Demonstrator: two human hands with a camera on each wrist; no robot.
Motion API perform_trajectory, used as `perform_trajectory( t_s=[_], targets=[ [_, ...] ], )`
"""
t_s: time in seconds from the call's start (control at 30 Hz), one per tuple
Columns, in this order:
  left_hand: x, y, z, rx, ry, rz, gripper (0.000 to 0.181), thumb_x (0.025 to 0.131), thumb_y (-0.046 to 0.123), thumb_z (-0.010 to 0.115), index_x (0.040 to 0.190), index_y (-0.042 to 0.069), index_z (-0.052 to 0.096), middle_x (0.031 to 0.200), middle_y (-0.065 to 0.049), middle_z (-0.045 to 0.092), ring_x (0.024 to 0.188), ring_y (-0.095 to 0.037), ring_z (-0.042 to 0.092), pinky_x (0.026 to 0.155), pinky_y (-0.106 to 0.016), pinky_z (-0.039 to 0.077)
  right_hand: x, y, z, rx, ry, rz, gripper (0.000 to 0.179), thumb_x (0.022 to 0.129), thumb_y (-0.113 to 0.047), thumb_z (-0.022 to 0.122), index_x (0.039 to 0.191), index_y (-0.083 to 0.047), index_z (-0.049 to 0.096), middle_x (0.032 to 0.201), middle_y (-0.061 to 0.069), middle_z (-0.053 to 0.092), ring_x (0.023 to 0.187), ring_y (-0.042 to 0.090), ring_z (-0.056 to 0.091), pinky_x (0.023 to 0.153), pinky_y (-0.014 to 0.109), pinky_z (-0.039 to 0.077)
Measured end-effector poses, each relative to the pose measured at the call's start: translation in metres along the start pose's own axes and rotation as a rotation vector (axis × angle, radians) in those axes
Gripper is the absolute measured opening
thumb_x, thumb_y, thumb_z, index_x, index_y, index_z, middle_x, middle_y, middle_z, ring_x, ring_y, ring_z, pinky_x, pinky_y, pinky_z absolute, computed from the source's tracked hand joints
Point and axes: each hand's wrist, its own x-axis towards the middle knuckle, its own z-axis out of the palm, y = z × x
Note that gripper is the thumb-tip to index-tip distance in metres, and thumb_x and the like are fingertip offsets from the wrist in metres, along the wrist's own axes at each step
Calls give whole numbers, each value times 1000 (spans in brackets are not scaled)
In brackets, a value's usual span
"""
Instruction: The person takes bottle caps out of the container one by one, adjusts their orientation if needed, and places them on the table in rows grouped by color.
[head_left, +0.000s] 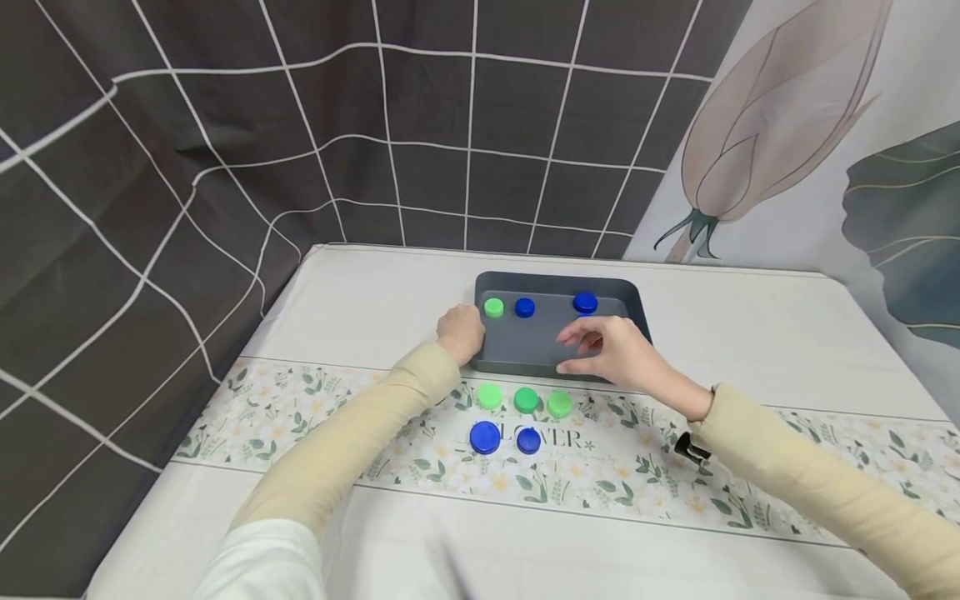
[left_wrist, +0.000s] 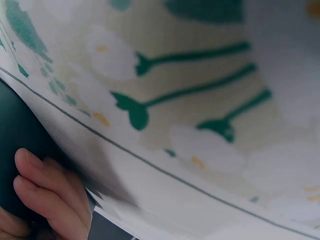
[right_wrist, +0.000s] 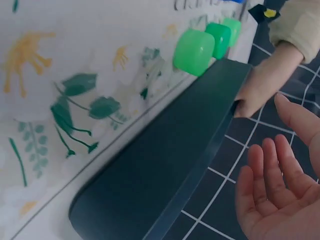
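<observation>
My left hand [head_left: 461, 333] grips the left edge of a dark grey tray [head_left: 517, 364]; in the left wrist view its fingers [left_wrist: 50, 195] lie against the tray's dark outer wall [left_wrist: 15, 135]. Over the tray's right part hovers my right hand [head_left: 618, 354], thumb and fingers apart and nothing between them, as the right wrist view of the right hand [right_wrist: 280, 185] also shows. Inside the tray are a light green bottle cap [head_left: 493, 307], a blue cap [head_left: 525, 307] and another blue cap [head_left: 586, 302], with one more blue cap [head_left: 583, 316] partly hidden behind the right fingers.
Before the tray, three green caps [head_left: 526, 400] stand in a row on the floral tablecloth [head_left: 420, 475]. Closer to me are two blue caps, a larger one [head_left: 484, 437] and a smaller one [head_left: 528, 441]. A dark checked curtain [head_left: 427, 125] hangs behind the table.
</observation>
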Motion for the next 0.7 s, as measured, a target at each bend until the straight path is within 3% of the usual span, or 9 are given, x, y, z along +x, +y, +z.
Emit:
perform_trajectory(
  t_s=[0.3,0.7],
  targets=[
    [1,0,0,-1,-4,-7,26,98,14,50,103,-4,67,95,-17,72,80,-23,71,67,-32,59,16,11,-10,88,75,43,44,73,-18,84,111,-3,67,96,15,70,73,13,62,64,16,51],
    [2,0,-1,11,-23,-20,26,99,16,51,107,-3,67,99,-16,71,84,-23,71,70,-32,59,29,28,-19,119,70,160,46,76,-24,82,113,-2,66,105,21,70,74,7,62,64,16,50]
  ],
)
